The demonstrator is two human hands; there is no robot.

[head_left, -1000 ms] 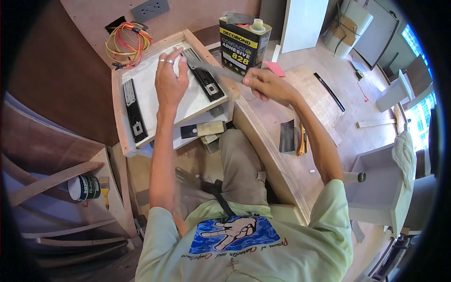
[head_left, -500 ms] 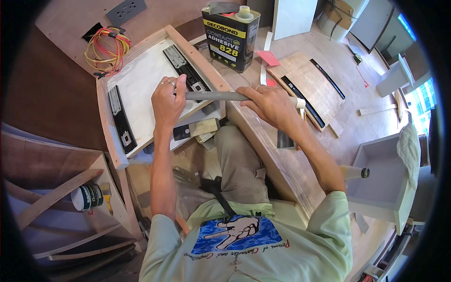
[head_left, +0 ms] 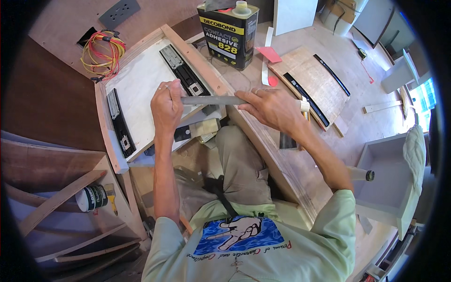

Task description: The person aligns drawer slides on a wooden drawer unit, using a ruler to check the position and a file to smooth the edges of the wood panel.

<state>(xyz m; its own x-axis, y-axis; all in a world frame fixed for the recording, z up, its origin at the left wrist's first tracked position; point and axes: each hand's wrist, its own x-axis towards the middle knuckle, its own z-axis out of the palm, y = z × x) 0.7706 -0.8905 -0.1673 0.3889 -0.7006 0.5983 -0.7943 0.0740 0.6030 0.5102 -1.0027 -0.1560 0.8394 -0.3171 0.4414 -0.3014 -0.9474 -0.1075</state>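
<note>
Over the drawer's wooden rim (head_left: 213, 77) we span a flat grey file (head_left: 213, 100): left hand (head_left: 167, 108) fingers wrapped on 1 end, right hand (head_left: 272, 109) fingers pinching the other, prob. for level, even pressure.

Two black drawer slides (head_left: 182, 70) in the drawer, one adhesive can (head_left: 228, 33) (perhaps more slides beyond).

You've got a black-and-yellow adhesive can (head_left: 229, 32) at top centre, a bundle of red and yellow wires (head_left: 102, 52) upper left, and a grey socket plate (head_left: 118, 12) above it. Pink scraper (head_left: 269, 53) lies right of the can. Plywood piece (head_left: 314, 81) with black strips sits upper right. Small tin (head_left: 91, 198) stands lower left among curved wood ribs. Grey open box (head_left: 387, 181) is at right.
</note>
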